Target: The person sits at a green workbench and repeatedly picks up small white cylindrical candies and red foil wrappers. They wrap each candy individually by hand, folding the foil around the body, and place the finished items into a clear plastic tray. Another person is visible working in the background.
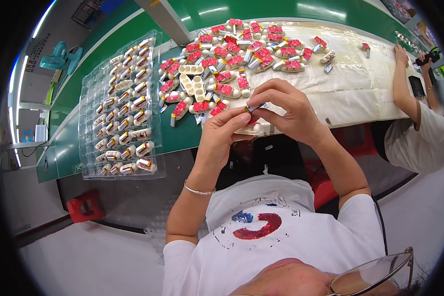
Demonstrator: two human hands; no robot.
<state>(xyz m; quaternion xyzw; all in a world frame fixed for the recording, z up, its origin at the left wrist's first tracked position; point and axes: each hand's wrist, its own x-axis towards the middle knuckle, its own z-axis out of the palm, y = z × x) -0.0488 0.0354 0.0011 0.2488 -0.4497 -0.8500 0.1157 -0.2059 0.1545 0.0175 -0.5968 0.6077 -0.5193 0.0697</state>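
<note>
At the near edge of the table, my left hand [221, 130] and my right hand [295, 111] meet, thumbs and fingers pinched on one small red-labelled piece [253, 120]. A yellow and dark strip shows at its top between the fingertips; the fingers cover much of the rest. Just beyond my hands spreads a heap of similar white, rounded pieces [225, 90] with red labels and silver-grey tags. Among them lie several cream oval trays with round hollows [190, 69].
At left, a clear plastic blister tray [87, 143] holds rows of white pieces with red-and-yellow labels. Pale sheeting [360, 84] covers the table at right, where a co-worker's arm [404, 81] rests. A metal post [166, 20] rises behind the heap. A red stool [85, 205] stands at lower left.
</note>
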